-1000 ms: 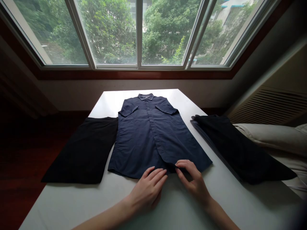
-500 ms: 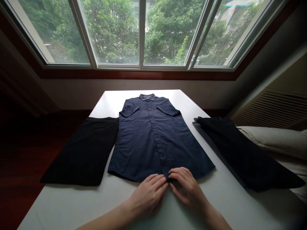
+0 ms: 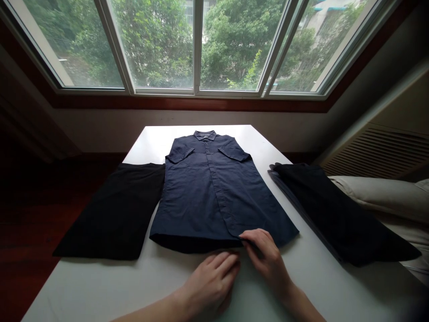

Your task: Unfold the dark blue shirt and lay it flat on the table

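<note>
A dark navy button-up shirt (image 3: 208, 192) lies front up on the white table (image 3: 110, 290), its collar at the far end and its short sleeves folded inward. My right hand (image 3: 264, 255) pinches the front layer of its hem near the button placket and holds it slightly raised. A dark gap shows between the front and back layers. Just below the hem, my left hand (image 3: 216, 277) rests with fingers curled closed; whatever its fingertips may hold is hidden.
Folded black cloth (image 3: 114, 214) lies left of the shirt and overhangs the table edge. More dark folded clothing (image 3: 335, 210) lies along the right edge, beside a pale cushion-like item (image 3: 378, 192). A window (image 3: 197, 49) stands beyond the table.
My right hand has lifted the front hem slightly, opening a gap between the layers. My left hand has drawn a little down and away from the front hem, its fingers more curled.
</note>
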Tool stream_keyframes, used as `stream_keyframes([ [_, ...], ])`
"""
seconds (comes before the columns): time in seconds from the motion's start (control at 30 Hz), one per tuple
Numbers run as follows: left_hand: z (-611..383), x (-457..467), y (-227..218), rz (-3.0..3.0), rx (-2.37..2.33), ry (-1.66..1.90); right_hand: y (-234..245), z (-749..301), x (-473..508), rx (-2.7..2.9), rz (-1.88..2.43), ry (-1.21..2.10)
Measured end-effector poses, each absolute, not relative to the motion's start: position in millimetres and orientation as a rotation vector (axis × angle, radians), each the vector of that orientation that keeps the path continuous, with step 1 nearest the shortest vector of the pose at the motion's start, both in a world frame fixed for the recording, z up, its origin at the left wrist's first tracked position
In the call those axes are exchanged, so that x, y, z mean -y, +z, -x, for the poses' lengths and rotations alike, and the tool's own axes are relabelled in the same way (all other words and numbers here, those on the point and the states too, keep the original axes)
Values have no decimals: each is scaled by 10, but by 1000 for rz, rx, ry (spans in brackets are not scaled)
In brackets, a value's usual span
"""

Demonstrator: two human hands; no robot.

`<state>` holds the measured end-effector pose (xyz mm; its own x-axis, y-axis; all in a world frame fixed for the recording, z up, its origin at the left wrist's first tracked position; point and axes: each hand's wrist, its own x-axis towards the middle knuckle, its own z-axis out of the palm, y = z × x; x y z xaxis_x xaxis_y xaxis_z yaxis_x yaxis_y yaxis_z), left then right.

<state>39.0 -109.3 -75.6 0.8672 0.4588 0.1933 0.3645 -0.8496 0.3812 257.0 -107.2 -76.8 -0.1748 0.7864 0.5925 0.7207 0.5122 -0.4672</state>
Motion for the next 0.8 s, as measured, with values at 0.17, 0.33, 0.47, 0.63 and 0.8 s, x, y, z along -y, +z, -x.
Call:
stream_keyframes([
  [0.17, -387, 1083, -818, -2627, -822, 358, -616, -2518, 959, 1883, 1235, 87],
  [0.33, -376, 1074, -797, -2612, -806, 340, -593, -2489, 933, 1932, 1195, 16],
  [0.47, -398, 1058, -864, -2709, -706, 376, -674, -2533, 1013, 2058, 1135, -42],
  [0.63, -531, 988, -1105, -2871, -703, 398, -815, -2609, 1060, 2227, 1064, -166],
  [0.8, -572, 964, -1148, -2920, -773, 510, -941, -2691, 983, 2282, 983, -233],
])
